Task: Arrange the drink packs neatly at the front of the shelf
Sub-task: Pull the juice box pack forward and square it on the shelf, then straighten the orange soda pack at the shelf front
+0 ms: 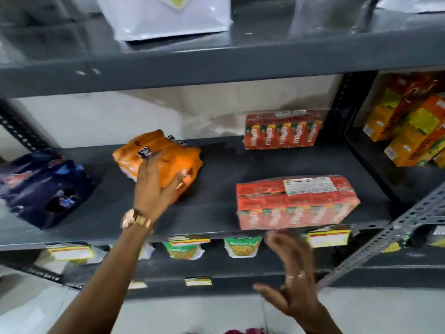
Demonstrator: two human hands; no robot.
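My left hand grips the front of an orange shrink-wrapped drink pack lying tilted in the middle of the dark shelf. A red pack of juice cartons sits at the shelf's front edge on the right. A second red pack stands at the back against the wall. A dark blue drink pack rests at the left, near the front. My right hand hovers open below the shelf edge, under the front red pack, touching nothing.
A slotted metal upright crosses at the right. Yellow and orange cartons fill the neighbouring bay. Snack pouches hang on the shelf below, behind price labels. White bags sit on the shelf above.
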